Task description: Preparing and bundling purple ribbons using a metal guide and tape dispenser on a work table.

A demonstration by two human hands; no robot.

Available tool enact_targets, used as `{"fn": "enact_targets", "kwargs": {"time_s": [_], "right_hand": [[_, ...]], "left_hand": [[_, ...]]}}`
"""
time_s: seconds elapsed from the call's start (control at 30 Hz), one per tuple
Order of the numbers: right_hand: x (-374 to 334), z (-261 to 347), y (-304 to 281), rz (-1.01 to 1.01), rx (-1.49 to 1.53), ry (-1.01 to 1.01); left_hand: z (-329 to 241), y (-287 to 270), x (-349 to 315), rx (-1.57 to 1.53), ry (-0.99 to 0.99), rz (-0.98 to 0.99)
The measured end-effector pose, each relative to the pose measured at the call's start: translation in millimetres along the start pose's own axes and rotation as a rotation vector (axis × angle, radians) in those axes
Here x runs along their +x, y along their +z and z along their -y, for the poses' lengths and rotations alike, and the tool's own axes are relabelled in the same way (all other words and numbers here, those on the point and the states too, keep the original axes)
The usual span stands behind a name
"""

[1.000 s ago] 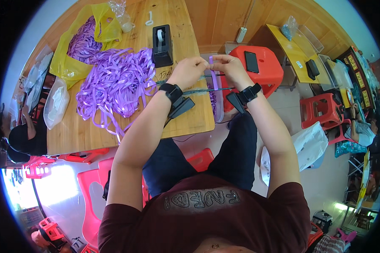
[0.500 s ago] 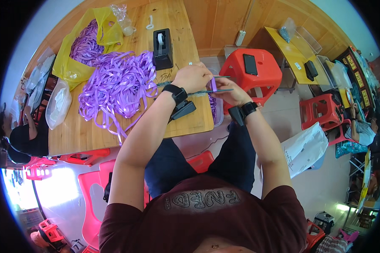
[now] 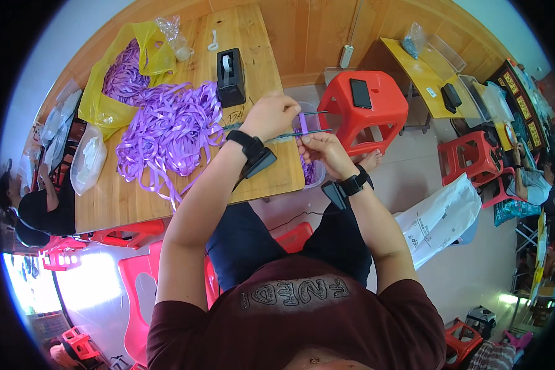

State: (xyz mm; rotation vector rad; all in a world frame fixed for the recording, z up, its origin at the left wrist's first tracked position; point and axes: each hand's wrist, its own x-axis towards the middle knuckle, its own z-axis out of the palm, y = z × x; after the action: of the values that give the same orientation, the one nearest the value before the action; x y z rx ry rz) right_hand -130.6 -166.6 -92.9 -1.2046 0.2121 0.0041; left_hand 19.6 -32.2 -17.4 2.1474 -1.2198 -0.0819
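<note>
Two thin dark rods (image 3: pixel 317 130) stick out past the right edge of the wooden table, side by side. A short band of purple ribbon (image 3: pixel 303 123) spans them. My left hand (image 3: pixel 271 116) reaches over from the table side, its fingertips pinched at the ribbon's upper end by the far rod. Just below the near rod, my right hand (image 3: pixel 325 152) has thumb and finger closed at the ribbon's lower end. A big loose heap of purple ribbon (image 3: pixel 169 132) lies on the table to the left, partly spilling from a yellow plastic bag (image 3: pixel 95 102).
A black tape dispenser (image 3: pixel 230 83) stands beyond my left hand. Under the rods sits a clear plastic tub (image 3: pixel 314 176) with purple pieces. A red stool (image 3: pixel 376 102) bearing a phone (image 3: pixel 360 93) is at the right. A white bag (image 3: pixel 441 219) rests on the floor. Other people sit at both sides.
My right hand has shifted left and slightly down, its thumb and finger now closed below the near rod. The left hand stays by the ribbon's upper end. The whole view has moved slightly.
</note>
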Motion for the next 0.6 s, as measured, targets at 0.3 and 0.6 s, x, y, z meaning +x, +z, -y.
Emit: {"fn": "enact_targets", "kwargs": {"time_s": [0.3, 0.6], "right_hand": [[-6.5, 1.5, 2.8, 0.012, 0.153, -0.014], [-20.3, 79.9, 24.5, -0.009, -0.217, -0.116]], "left_hand": [[-33.2, -10.9, -21.1, -0.769, -0.648, 0.629], [-26.4, 3.9, -25.6, -0.887, -0.598, 0.556]]}}
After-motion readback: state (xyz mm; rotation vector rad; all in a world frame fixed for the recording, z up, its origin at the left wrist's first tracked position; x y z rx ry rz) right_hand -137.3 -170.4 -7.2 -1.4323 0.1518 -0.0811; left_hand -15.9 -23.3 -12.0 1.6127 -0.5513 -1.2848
